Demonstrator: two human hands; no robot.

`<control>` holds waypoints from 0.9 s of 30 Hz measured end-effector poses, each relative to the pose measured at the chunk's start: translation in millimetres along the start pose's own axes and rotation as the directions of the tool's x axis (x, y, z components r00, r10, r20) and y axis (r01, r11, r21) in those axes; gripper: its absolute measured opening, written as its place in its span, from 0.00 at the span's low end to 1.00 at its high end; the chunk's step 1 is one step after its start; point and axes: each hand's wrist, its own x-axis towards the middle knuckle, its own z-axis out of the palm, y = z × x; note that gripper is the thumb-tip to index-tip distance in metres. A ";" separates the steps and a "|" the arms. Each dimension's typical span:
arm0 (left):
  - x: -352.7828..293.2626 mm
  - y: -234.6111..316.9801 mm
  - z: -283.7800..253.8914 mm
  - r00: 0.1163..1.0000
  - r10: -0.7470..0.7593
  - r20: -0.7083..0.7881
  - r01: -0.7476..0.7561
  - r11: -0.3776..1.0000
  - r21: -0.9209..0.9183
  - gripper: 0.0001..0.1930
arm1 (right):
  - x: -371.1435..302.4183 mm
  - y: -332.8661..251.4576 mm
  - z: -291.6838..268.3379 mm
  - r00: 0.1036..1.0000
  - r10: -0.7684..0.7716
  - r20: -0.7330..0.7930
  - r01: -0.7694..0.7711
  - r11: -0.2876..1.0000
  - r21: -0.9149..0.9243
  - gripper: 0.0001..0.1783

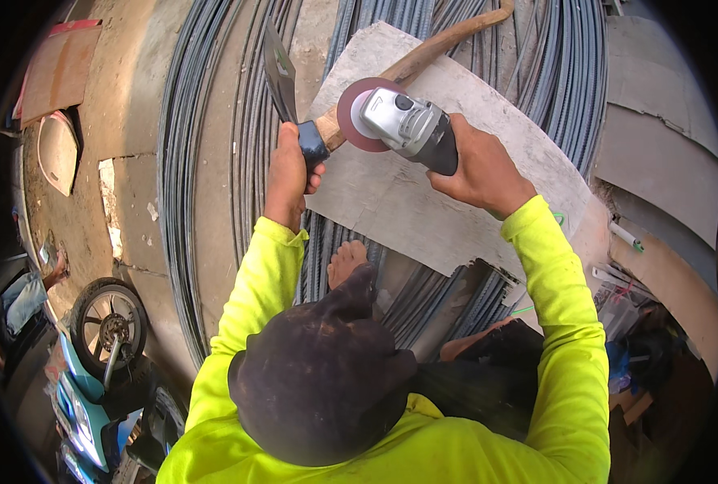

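The left hand grips a hoe by its dark collar, apparently to steady the head, while the right hand wraps the body of an angle grinder, probably to control the disc, which overlaps the hoe; contact is unclear. The hoe is above a pale board on rebar, its handle's long axis running up-right, its blade pointing up and slightly left.

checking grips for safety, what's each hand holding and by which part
Left hand: wooden-handled hoe, by the dark collar at its head. Right hand: angle grinder, by its black body.
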 end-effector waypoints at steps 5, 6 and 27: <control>-6.0 -17.0 8.0 0.994 0.112 -0.004 -0.112 0.993 0.025 0.32 | -3.5 15.4 -15.8 0.988 0.141 -0.064 -0.142 0.990 -0.010 0.33; -6.9 -20.7 9.6 0.992 0.124 -0.008 -0.124 0.992 0.022 0.32 | -7.0 13.8 -15.5 0.990 0.133 -0.044 -0.134 0.991 -0.014 0.33; -1.7 -48.2 18.0 0.959 0.283 -0.010 -0.281 0.957 0.067 0.25 | -12.1 26.9 -9.8 0.970 0.241 0.033 -0.240 0.970 -0.035 0.34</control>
